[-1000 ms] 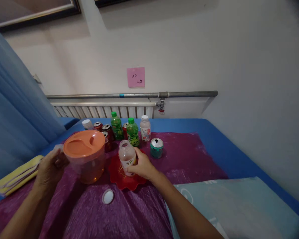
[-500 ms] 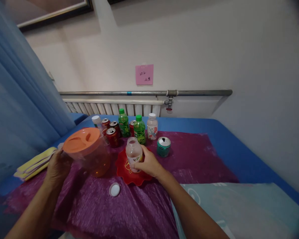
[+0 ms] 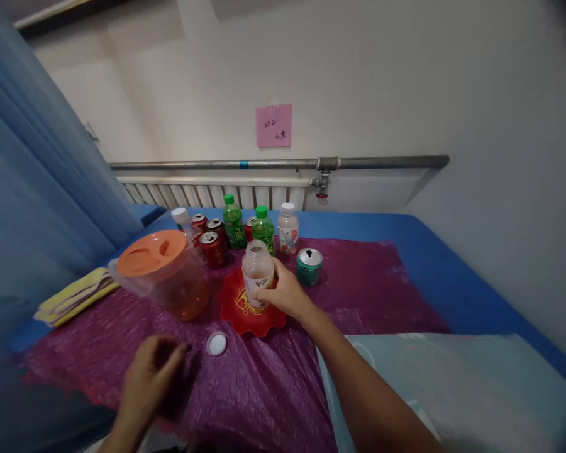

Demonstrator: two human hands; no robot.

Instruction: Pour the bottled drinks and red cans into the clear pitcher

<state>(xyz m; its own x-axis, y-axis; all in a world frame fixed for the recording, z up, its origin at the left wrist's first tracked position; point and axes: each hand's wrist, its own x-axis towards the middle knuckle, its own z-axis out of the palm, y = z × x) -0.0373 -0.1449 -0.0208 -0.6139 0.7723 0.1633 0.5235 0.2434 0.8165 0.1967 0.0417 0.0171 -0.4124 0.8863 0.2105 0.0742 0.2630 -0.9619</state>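
Note:
My right hand point(image 3: 287, 290) is wrapped round an uncapped clear plastic bottle point(image 3: 258, 274) with a pale label, held upright over the red scalloped plate point(image 3: 231, 318). Whether its base touches the plate I cannot tell. My left hand point(image 3: 153, 374) hovers empty over the purple plastic sheet, thumb and loosely curled fingers apart. Just right of it lies a white bottle cap point(image 3: 216, 343). Beyond that hand stands a clear pitcher point(image 3: 179, 289) with an orange lid point(image 3: 151, 253) and some amber liquid low inside.
Behind are several dark red cans point(image 3: 212, 250), two green bottles point(image 3: 233, 223), a white-capped bottle point(image 3: 288, 229) and another at left point(image 3: 182, 218). A teal can point(image 3: 309, 267) stands right. A folded yellow cloth point(image 3: 78, 296) lies left; a pale blue sheet point(image 3: 453, 384) covers the front right.
My left hand has let go of the pitcher and come down and right toward the cap. The bottle in my right hand has risen slightly. The view has tilted down a little.

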